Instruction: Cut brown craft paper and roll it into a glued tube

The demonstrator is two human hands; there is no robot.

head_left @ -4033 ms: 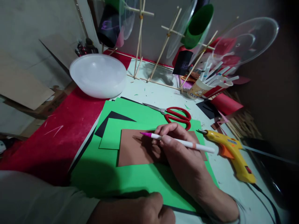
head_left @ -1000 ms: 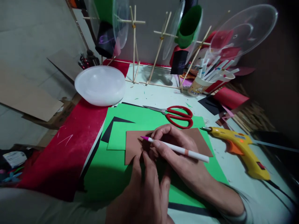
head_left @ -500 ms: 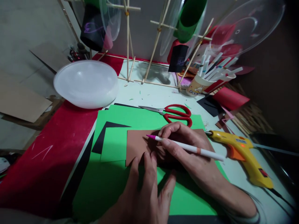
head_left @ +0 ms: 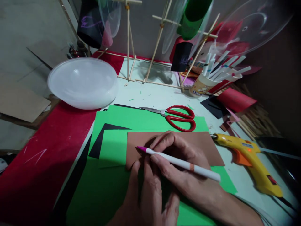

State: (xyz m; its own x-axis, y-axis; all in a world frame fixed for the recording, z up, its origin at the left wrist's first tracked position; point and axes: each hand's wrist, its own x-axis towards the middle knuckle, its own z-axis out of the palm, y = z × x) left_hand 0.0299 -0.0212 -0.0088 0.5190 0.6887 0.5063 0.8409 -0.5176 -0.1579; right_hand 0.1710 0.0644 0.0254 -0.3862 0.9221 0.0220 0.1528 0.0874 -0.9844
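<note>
1. Pale and messy, the white table (head_left: pixel 150 94) is covered with craft things, and a grey wall stands behind it.
2. A brown paper rectangle (head_left: pixel 207 146) lies in the middle, on top of big green paper sheets (head_left: pixel 141 117) and a black paper sheet (head_left: pixel 100 144).
3. The right hand (head_left: pixel 181 166) rests on the brown paper. Its fingers (head_left: pixel 162 142) are closed around a white pen with a pink tip (head_left: pixel 178 161). The pink tip is down at the brown paper, near its left end.
4. The left hand (head_left: pixel 148 197) lies flat. Its fingers (head_left: pixel 145 169) are stretched out and press on the lower left edge of the brown paper, just beside the pen tip. They hold nothing.
5. Red-handled scissors (head_left: pixel 174 116) lie closed on the green paper, just behind the hands.
6. A yellow glue gun (head_left: pixel 249 160) lies on the right, with its tip right at the corner of the brown paper.
7. A big round cloudy plastic bowl (head_left: pixel 82 83) sits at the back left, partly on a red paper sheet (head_left: pixel 42 150).
8. A paper cup full of white pens (head_left: pixel 211 80) stands at the back right.
9. A frame of thin wooden sticks (head_left: pixel 145 47) stands at the back, with clear plastic lids (head_left: pixel 249 28) fixed to it.
</note>
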